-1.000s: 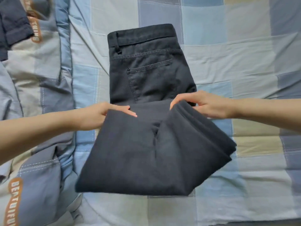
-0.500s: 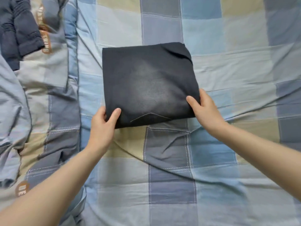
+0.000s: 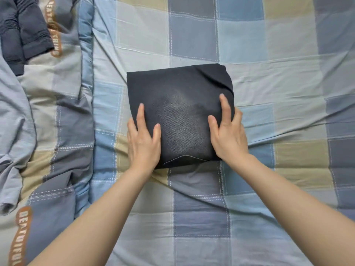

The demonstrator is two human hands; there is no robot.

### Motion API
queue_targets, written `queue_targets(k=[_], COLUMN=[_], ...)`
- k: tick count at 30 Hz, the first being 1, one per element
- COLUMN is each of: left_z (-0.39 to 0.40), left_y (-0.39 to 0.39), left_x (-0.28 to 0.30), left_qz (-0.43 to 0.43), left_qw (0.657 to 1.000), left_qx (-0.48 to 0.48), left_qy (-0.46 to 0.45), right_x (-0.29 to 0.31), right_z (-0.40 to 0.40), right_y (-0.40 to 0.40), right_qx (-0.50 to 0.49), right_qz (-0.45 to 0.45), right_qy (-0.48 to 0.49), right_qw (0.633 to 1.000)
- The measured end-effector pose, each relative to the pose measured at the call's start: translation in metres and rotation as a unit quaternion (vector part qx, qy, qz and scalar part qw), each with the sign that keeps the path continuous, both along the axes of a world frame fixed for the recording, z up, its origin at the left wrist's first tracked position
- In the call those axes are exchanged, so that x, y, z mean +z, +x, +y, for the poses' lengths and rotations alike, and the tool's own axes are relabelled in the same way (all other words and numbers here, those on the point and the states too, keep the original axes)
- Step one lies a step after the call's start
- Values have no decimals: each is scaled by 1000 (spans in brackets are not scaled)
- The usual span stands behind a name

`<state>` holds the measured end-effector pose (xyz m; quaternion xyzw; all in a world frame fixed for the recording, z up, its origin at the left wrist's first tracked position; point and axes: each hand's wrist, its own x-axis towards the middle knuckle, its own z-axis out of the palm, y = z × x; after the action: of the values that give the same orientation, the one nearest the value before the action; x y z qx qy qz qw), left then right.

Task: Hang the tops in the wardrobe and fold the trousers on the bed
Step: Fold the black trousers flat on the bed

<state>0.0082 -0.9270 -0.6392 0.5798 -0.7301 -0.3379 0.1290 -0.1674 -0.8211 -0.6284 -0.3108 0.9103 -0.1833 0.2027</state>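
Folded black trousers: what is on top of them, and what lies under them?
Both hands, left and right, rest on the folded trousers. The checked bedsheet surrounds them; whatever lies directly beneath is covered.

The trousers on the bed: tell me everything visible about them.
The trousers are dark, nearly black woven cloth, folded into a squarish bundle lying flat on the checked sheet. A stitched seam shows near the front edge; the far right corner is rumpled. The left hand and right hand rest on its near corners, fingers straight.
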Motion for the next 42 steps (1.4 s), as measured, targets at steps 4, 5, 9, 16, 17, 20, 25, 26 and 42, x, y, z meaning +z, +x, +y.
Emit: queue_targets(k=[4,5,9,16,17,20,25,26,42], left_z=[8,12,22,52,59,77,110,117,160], left_y=[-12,-12,-7,24,30,48,65,66,100], left_x=[-8,-8,-6,36,48,85,169,193,424], left_qz=[-79,-91,-82,-54,-49,-29,-28,-23,180], left_qw=[996,994,995,995,994,989,981,981,922], left_qx=[12,12,43,18,3,-39,-85,-90,-265], left_qy=[-42,-51,-33,-84,-95,-140,-171,-169,-217], right_x=[-17,-19,-16,31,45,83,167,193,445], right_z=[-2,1,7,45,56,81,117,126,239], right_y=[9,11,16,40,47,64,80,82,178], right_qx=[-14,-16,5,12,10,0,-30,-40,-211], right_qz=[47,61,98,81,80,71,25,22,154], right_qy=[23,27,36,-5,-14,-33,-36,-42,-80], right_qw=[999,998,995,997,997,997,999,998,962])
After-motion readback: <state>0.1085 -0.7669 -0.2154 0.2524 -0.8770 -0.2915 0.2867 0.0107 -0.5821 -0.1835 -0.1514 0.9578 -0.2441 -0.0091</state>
